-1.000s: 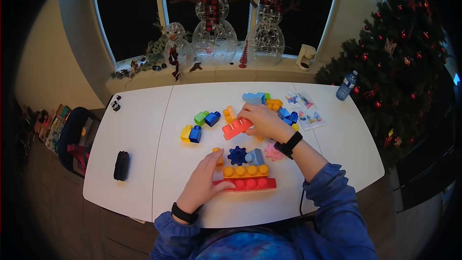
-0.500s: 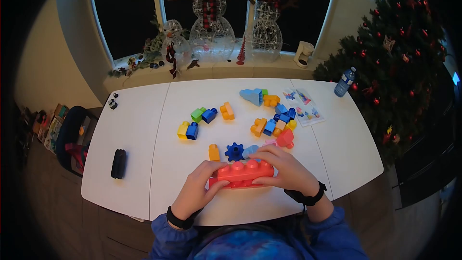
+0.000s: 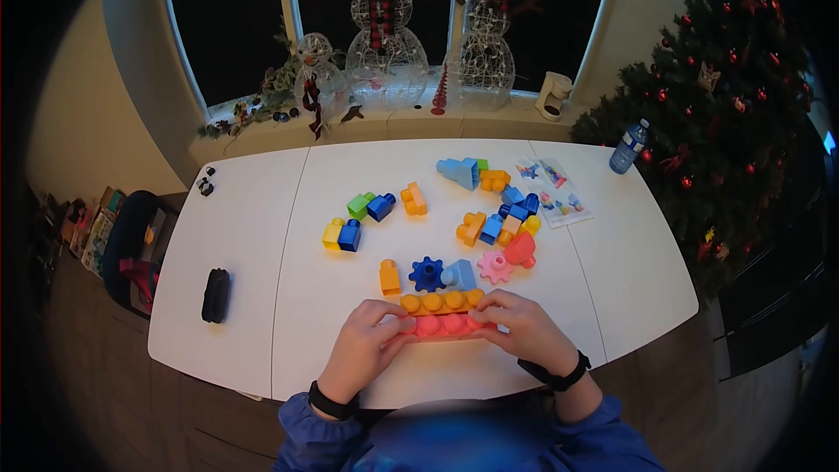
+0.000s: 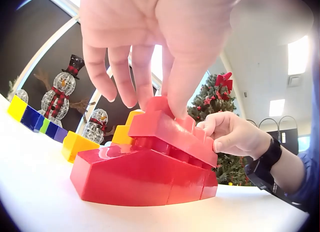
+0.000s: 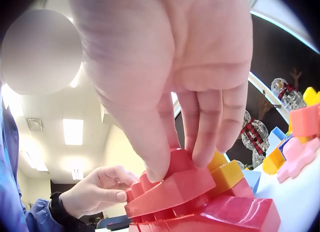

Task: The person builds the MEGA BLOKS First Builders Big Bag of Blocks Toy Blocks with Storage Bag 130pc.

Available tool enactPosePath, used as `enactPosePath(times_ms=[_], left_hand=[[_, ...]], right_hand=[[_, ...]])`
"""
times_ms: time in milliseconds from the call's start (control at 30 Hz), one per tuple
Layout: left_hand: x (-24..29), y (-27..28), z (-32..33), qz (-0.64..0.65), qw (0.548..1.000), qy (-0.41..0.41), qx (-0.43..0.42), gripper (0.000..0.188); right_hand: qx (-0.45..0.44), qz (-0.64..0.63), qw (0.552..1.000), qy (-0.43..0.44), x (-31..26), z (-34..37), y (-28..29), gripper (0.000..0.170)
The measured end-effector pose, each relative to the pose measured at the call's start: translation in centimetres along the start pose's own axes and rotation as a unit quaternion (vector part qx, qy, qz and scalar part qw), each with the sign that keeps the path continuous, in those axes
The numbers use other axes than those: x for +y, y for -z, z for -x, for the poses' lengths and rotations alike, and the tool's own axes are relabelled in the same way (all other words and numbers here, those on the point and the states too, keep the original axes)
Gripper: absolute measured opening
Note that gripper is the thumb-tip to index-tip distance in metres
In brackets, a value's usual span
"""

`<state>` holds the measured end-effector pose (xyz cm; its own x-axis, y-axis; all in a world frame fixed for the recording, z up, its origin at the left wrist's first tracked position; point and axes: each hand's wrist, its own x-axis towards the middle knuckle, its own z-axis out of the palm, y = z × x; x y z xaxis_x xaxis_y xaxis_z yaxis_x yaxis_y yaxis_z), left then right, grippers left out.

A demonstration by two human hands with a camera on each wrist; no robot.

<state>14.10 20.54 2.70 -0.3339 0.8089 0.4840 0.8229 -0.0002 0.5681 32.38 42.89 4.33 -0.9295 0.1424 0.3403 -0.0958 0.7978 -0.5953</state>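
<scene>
A coral-red brick (image 3: 453, 325) lies over a darker red curved block (image 4: 145, 177), with studs of the lower block showing between them in the left wrist view. The left hand (image 3: 361, 344) pinches the upper brick's left end between thumb and fingers. At its right end, the right hand (image 3: 526, 330) pinches it the same way. Just behind stands a yellow-orange four-stud brick (image 3: 441, 302). Beyond that are a dark blue gear (image 3: 427, 274), a light blue piece (image 3: 459, 274) and an orange brick (image 3: 389, 277).
Yellow, blue and green bricks (image 3: 358, 206) stand at the back left, more bricks (image 3: 512, 218) and a pink gear (image 3: 495, 267) at the right. Farther out are a picture sheet (image 3: 554, 192), a water bottle (image 3: 628, 147) and a black case (image 3: 216, 295).
The coral brick came from the right in the right hand and was lowered onto the red block. Both hands now hold its ends, and the yellow-orange brick behind shows again.
</scene>
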Motion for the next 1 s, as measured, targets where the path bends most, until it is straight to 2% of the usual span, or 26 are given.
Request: enactPosePath(times_ms=[267, 367, 567, 633, 1000], left_hand=[[-0.5, 0.1, -0.3, -0.006, 1.000, -0.010, -0.023, 0.022], [-0.7, 0.5, -0.4, -0.001, 0.999, -0.007, -0.040, 0.026], [-0.2, 1.7, -2.0, 0.027, 0.997, -0.002, -0.066, 0.057], [-1.0, 1.4, -2.0, 0.019, 0.996, 0.006, -0.091, 0.066], [-2.0, 0.4, -2.0, 0.012, 0.996, 0.040, -0.084, 0.066]], right_hand=[[-0.010, 0.043, 0.999, -0.011, 0.3, 0.0, -0.1, 0.020], [0.013, 0.077, 0.996, 0.047, 0.8, -0.3, 0.0, 0.027], [0.009, 0.047, 0.999, -0.012, 0.8, -0.7, 0.4, 0.057], [0.001, 0.046, 0.999, -0.013, 1.4, -0.5, 0.2, 0.059], [-0.012, 0.006, 0.999, -0.036, 1.6, -1.0, -0.1, 0.057]])
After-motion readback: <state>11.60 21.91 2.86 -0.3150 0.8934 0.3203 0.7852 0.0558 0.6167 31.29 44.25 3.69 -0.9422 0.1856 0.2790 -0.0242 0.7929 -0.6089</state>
